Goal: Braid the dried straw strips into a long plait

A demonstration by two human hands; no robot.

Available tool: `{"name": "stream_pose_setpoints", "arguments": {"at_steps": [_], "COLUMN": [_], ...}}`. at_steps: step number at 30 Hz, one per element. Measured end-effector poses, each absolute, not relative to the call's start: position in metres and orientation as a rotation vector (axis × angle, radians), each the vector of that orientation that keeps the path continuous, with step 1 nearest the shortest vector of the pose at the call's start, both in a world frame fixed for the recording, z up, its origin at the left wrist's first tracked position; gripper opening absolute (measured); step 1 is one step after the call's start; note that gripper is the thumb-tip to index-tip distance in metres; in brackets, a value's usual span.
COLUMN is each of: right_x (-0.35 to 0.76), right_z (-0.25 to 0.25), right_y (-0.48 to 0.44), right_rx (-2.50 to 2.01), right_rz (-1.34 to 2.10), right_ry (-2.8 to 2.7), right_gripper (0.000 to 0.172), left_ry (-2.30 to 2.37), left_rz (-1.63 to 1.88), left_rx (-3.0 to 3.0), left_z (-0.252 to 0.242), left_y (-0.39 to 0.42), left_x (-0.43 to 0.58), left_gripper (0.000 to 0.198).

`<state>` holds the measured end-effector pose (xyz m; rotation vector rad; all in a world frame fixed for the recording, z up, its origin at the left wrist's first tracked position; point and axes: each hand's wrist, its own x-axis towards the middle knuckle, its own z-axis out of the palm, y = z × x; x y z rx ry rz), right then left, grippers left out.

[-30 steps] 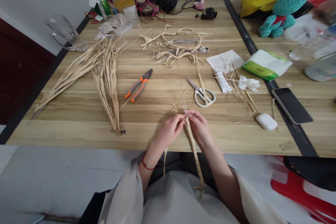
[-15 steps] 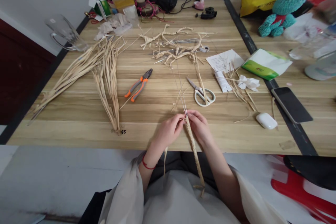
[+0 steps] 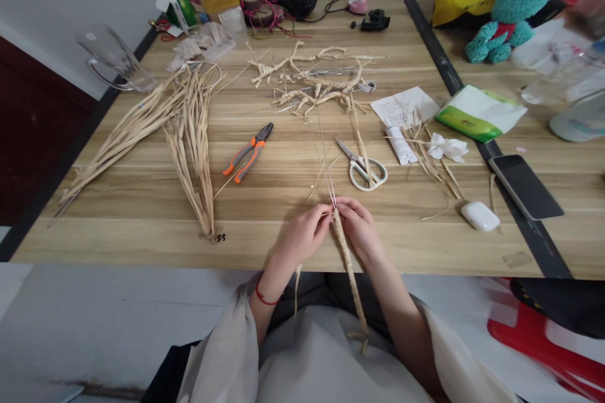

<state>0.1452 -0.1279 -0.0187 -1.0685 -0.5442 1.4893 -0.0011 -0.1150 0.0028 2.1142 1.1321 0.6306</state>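
Note:
Between my hands, at the table's front edge, is a straw-wrapped wire stem; its wrapped part slants down toward my lap. Thin bare wires stick out of its top, pointing away from me. My right hand pinches the stem near its upper end. A straw strip is pinched in my left hand, close against the stem; its loose tail hangs below the hand. White-handled scissors lie just beyond my right hand. Orange and grey pliers rest farther off to the left.
Bundled straw strips spread over the left of the table. Several wrapped branches lie at the back centre. To the right are a paper note, a white tube, a phone and a white case. A glass mug stands back left.
Both hands keep the same grip on the stem and strip, with hardly any movement. The view has shifted very slightly.

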Motion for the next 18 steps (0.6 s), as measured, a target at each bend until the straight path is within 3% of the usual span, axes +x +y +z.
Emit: {"name": "stream_pose_setpoints", "arguments": {"at_steps": [18], "right_x": [0.1447], "right_z": [-0.0172], "right_y": [-0.1282], "right_rx": [-1.113], "right_rz": [1.473], "right_ry": [-0.541], "right_gripper": [0.019], "left_ry": [1.153], "left_rz": [0.590], "left_rx": [2.111], "left_z": [0.0028], "left_y": [-0.1156], "left_x": [-0.0019], "left_gripper": [0.021]}}
